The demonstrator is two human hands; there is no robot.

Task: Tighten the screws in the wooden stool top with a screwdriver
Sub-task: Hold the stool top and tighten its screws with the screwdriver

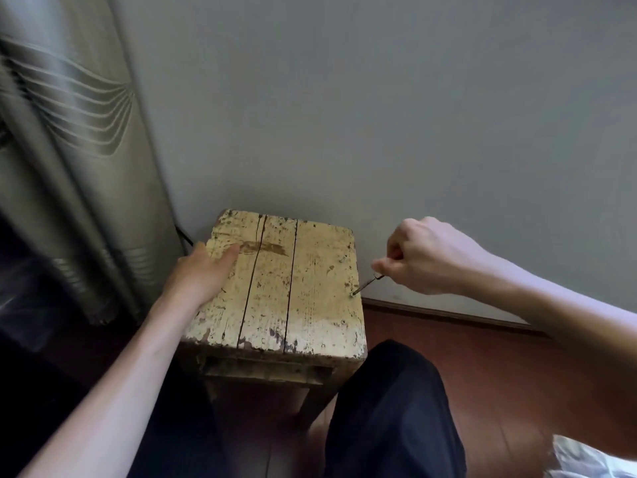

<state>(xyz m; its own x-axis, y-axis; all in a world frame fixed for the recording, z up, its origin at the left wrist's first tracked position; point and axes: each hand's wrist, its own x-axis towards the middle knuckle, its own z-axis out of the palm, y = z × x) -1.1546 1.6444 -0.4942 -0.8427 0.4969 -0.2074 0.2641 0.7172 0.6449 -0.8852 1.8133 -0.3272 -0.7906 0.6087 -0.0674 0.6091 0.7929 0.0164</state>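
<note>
Kneeling or sitting close, person has a dark-trousered leg (393,408) at 6 o'clock, just in front of the stool; wooden stool top (275,288) sits mid-frame on a reddish floor (482,367), pushed near the wall (379,115); three worn, paint-chipped planks with two long cracks between them.

Left hand (200,274) at 9 o'clock of the top, palm flat and fingers loose over the left edge, gripping nothing, just bracing; good, keep weight there so the stool doesn't twist.

Right hand (424,257) at 3 o'clock, off the right edge, fist clenched round a thin screwdriver (367,284); handle hidden in the fist, only the slim shaft shows; tip meets a screw (353,294) near the right edge of the top, at about 4 o'clock of the board.

Shaft looks strongly slanted, low angle; judgement: bring it more upright over the screw head, press down along the axis, turn slow, else tip likely cams out and scars the soft wood; head type too small to tell.

Another possible screw (342,259) further back on the same plank, blurry; curtain (69,150) at 10 o'clock, far left.
</note>
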